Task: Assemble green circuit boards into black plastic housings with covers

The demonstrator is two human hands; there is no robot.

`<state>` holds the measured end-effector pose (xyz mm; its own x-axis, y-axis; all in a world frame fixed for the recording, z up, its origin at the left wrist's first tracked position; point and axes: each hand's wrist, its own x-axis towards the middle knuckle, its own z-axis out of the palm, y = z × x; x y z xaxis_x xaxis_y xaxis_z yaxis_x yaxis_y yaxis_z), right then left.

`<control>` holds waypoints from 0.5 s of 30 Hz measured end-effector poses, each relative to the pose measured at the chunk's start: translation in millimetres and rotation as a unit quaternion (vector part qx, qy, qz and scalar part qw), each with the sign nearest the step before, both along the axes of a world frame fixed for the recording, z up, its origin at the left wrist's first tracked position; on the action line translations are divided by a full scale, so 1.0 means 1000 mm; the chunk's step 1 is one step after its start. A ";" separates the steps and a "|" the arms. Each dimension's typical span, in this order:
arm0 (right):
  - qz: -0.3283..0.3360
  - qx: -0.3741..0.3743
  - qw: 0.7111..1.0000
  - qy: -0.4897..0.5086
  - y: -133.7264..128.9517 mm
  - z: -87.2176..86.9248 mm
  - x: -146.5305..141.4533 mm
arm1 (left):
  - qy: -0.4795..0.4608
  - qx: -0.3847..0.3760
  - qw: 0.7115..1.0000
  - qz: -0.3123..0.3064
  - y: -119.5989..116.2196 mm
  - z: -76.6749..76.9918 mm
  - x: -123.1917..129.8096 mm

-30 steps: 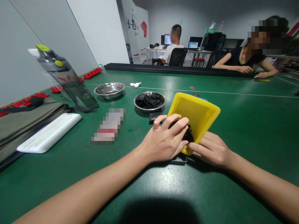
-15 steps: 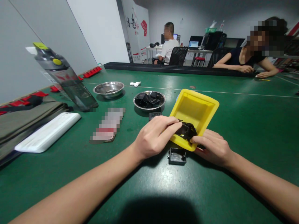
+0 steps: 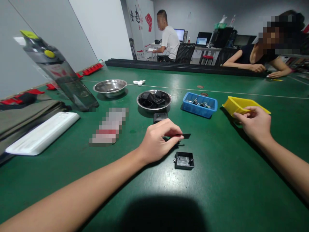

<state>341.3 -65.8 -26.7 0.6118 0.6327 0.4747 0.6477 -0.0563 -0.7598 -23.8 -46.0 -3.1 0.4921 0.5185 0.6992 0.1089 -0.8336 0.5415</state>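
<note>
Between thumb and fingers, my left hand [image 3: 160,140] pinches a thin flat black plastic piece [image 3: 186,136] above the table. Just below it lies an open black plastic box [image 3: 184,160], hollow side up, with a small metal tab on its left side. Another black box [image 3: 160,117] sits behind my left hand, partly hidden by it. My right hand [image 3: 256,124] grips the near edge of a yellow bin [image 3: 238,103] at the right; the bin's contents are hidden from here.
A blue tray [image 3: 199,110] of small metal parts and a steel bowl [image 3: 154,110] of black boxes stand behind. Farther left are another steel bowl [image 3: 110,93], a phone-like blurred object [image 3: 108,125], a white slab [image 3: 44,133] and a bottle [image 3: 60,72]. Two people sit beyond.
My right hand has carried the yellow bin from the middle to the right, uncovering the blue tray. My left hand has come out of the bin with a thin black piece.
</note>
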 end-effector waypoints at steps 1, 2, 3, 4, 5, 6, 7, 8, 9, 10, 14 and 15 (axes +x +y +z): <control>0.009 -0.018 1.000 0.011 0.003 -0.002 0.007 | 0.011 -0.004 1.000 -0.015 -0.001 -0.001 0.000; 0.025 -0.027 0.999 0.013 0.005 -0.004 0.012 | 0.018 -0.005 0.999 -0.026 -0.002 -0.002 0.001; 0.044 -0.027 0.999 0.003 0.005 -0.005 0.014 | 0.024 -0.005 0.999 -0.033 -0.002 -0.003 0.001; 0.062 -0.024 0.998 -0.015 0.005 -0.006 0.014 | 0.031 -0.006 0.999 -0.036 -0.003 -0.004 0.001; 0.079 -0.018 0.996 -0.041 0.003 -0.005 0.011 | 0.042 -0.005 0.998 -0.040 -0.003 -0.006 0.002; 0.089 -0.014 0.993 -0.071 0.001 -0.005 0.005 | 0.054 0.000 0.997 -0.047 -0.002 -0.007 0.002; 0.097 -0.016 0.990 -0.100 -0.003 -0.003 -0.004 | 0.068 0.008 0.996 -0.059 -0.002 -0.008 0.003; 0.120 -0.020 0.985 -0.126 -0.007 -0.001 -0.015 | 0.080 0.020 0.994 -0.071 -0.001 -0.009 0.003; 0.141 -0.011 0.978 -0.155 -0.012 0.001 -0.028 | 0.089 0.034 0.992 -0.079 0.000 -0.010 0.003; 0.175 -0.007 0.967 -0.184 -0.018 0.004 -0.042 | 0.095 0.048 0.991 -0.081 0.002 -0.010 0.002; 0.381 0.000 0.883 -0.275 -0.040 0.012 -0.101 | 0.118 0.065 0.991 -0.029 0.009 -0.007 -0.006; 0.425 -0.002 0.860 -0.282 -0.043 0.012 -0.113 | 0.136 0.068 0.988 -0.031 0.011 -0.005 -0.009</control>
